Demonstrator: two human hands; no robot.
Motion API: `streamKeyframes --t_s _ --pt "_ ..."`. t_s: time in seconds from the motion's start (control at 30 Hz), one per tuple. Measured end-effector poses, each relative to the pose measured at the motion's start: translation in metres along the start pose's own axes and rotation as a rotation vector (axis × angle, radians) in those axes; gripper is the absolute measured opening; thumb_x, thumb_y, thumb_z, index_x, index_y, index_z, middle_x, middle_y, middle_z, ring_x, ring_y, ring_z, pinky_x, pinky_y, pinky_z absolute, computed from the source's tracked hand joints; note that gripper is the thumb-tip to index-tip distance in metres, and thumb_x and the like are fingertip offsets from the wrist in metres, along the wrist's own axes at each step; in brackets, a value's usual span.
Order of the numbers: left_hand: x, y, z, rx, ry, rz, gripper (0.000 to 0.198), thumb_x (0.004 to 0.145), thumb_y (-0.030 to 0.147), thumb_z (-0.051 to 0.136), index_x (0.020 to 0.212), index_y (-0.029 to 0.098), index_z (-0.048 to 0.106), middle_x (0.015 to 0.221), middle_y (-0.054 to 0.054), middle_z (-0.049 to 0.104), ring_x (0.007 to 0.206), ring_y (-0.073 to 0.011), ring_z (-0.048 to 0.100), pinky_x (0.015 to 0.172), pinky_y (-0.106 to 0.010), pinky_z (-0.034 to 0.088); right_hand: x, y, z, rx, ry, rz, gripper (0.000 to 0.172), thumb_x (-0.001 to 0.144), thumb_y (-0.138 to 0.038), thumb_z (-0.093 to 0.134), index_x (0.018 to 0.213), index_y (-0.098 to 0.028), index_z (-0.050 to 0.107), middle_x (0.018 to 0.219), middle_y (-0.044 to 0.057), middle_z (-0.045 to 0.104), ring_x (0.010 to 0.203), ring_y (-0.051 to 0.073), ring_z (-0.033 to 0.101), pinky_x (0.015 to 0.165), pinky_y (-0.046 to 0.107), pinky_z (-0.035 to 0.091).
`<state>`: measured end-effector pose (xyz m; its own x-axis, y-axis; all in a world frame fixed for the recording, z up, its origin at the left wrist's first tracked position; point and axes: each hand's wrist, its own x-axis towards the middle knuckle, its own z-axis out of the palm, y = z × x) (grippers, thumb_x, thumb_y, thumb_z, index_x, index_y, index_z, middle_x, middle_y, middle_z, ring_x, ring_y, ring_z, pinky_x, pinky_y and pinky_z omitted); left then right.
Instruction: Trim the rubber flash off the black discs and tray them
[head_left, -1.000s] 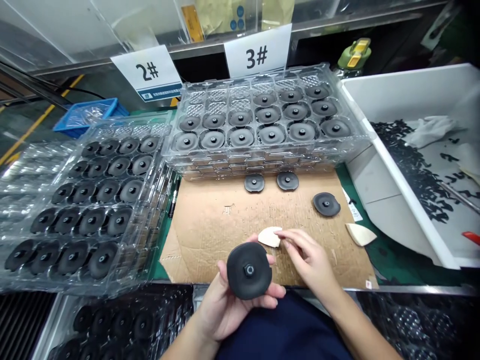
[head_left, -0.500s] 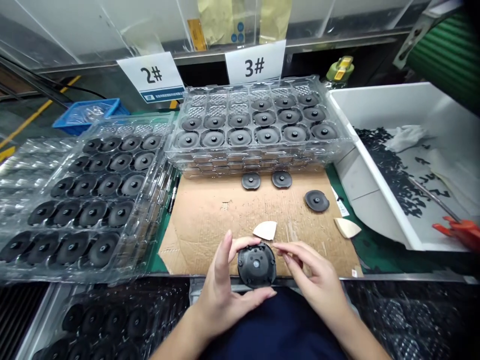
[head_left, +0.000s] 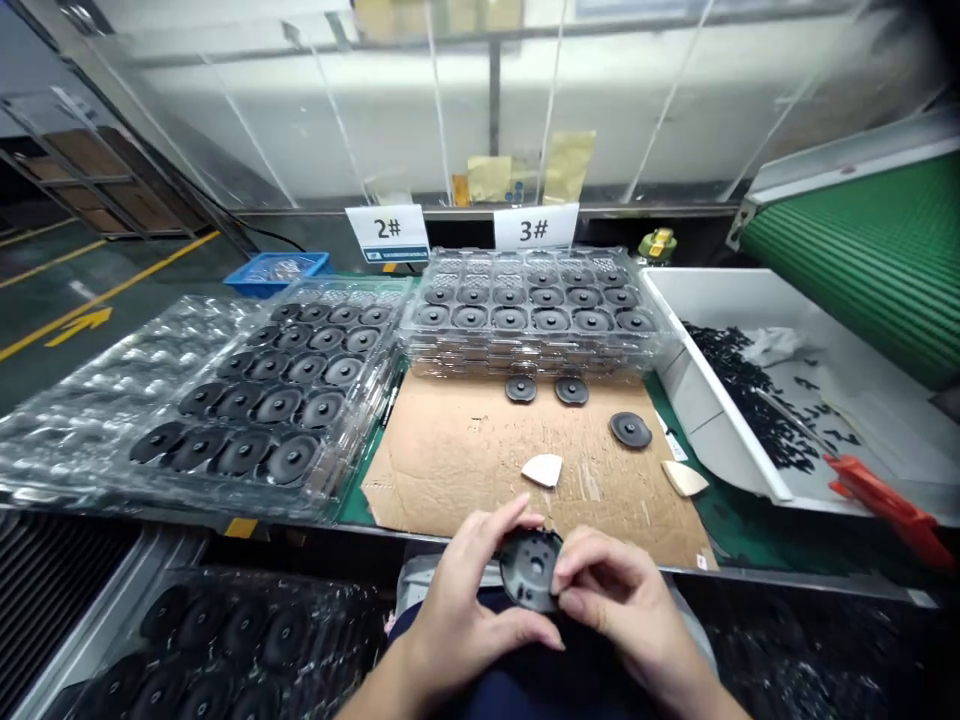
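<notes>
Both my hands hold a round black rubber-like disc (head_left: 531, 570) just past the near table edge, its flat side with small holes facing up. My left hand (head_left: 472, 610) grips its left rim with fingers and thumb. My right hand (head_left: 615, 585) pinches its right rim and hides that part. On the cardboard sheet (head_left: 480, 450) ahead of my hands lies a cream pad piece (head_left: 541, 470), with a second cream piece (head_left: 684, 478) at the sheet's right edge. Three loose black discs (head_left: 630, 430) lie further out on the cardboard.
Clear plastic trays of black discs (head_left: 532, 310) stand beyond the cardboard and at left (head_left: 277, 400), with more below the table (head_left: 217, 640). At right are a white bin (head_left: 720, 385) of black scraps and an orange-handled tool (head_left: 885, 510).
The disc has flipped from stud side up to flat holed side up. My right hand has left the cream piece and now grips the disc. The view has tilted upward, showing more of the room.
</notes>
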<state>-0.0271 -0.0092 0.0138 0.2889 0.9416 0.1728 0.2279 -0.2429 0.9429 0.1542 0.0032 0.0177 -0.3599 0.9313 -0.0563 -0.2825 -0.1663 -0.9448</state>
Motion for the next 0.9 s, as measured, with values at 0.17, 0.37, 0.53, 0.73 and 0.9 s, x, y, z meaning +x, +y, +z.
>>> streamKeyframes --t_s 0.17,0.37,0.53,0.73,0.9 --pt "-0.019 0.012 -0.017 0.028 -0.027 -0.058 0.02 0.083 0.024 0.05 0.096 0.026 0.066 0.093 -0.004 0.07 0.083 -0.0168 0.061 0.076 -0.027 0.045 0.005 0.011 0.008 0.69 0.067 0.489 0.031 0.051 -0.015 0.077 0.077 -0.02 0.061 0.061 -0.005 0.054 0.04 0.002 0.032 0.04 0.016 0.024" --pt "-0.02 0.013 -0.036 0.058 0.031 -0.146 0.021 0.079 0.033 0.055 0.073 0.018 0.069 0.069 -0.005 0.069 0.064 -0.0155 0.061 0.062 -0.024 0.045 0.017 0.012 0.022 0.76 -0.073 0.587 0.026 0.057 -0.014 0.072 0.078 -0.018 0.057 0.061 -0.008 0.05 0.036 0.0 0.015 0.04 0.017 0.016" --pt "0.021 0.006 -0.059 0.175 -0.077 -0.098 0.016 0.079 0.029 0.055 0.077 0.021 0.069 0.08 -0.006 0.072 0.072 -0.0167 0.064 0.067 -0.024 0.048 0.056 0.008 0.001 0.27 -0.081 0.386 0.024 0.066 -0.029 0.067 0.085 -0.016 0.057 0.072 -0.003 0.052 0.044 0.001 0.025 0.045 0.018 0.017" --pt "0.116 -0.001 -0.086 0.425 0.039 0.006 0.018 0.079 0.027 0.056 0.091 0.026 0.07 0.09 -0.004 0.073 0.083 -0.0186 0.067 0.076 -0.027 0.052 0.146 0.025 -0.049 0.097 -0.147 0.354 0.02 0.068 -0.029 0.063 0.079 -0.013 0.063 0.061 -0.003 0.056 0.041 0.003 0.028 0.043 0.019 0.017" --pt "0.218 -0.001 -0.1 0.682 0.112 0.158 0.018 0.08 0.028 0.054 0.088 0.024 0.07 0.09 -0.004 0.073 0.084 -0.0186 0.067 0.075 -0.029 0.054 0.206 0.036 -0.067 0.064 -0.378 0.367 0.019 0.062 -0.025 0.071 0.075 -0.013 0.069 0.067 0.0 0.062 0.06 0.008 0.049 0.06 0.021 0.035"
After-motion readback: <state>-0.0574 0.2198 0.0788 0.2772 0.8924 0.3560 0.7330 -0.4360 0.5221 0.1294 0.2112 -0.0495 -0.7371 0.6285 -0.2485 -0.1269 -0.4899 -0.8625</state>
